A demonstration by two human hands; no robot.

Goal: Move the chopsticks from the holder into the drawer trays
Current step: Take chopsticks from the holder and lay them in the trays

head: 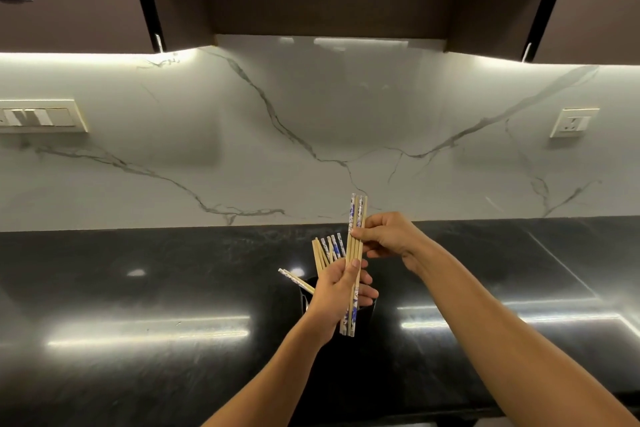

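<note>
I am holding the chopstick bundle [356, 253] upright over the holder [366, 317]: left grip [334, 291] clasping it low, right grip [388, 239] pinching it high. Uneven sticks risk slipping onto the bench [138, 288] if either loosens.

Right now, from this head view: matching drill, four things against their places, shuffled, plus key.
Things: 1 held chopsticks; 2 holder; 3 switch panel; 4 socket.
Places: A far left on the backsplash; B standing on the black counter; C far right on the backsplash; D lifted above the holder.
Pairs: 1-D, 2-B, 3-A, 4-C.
</note>
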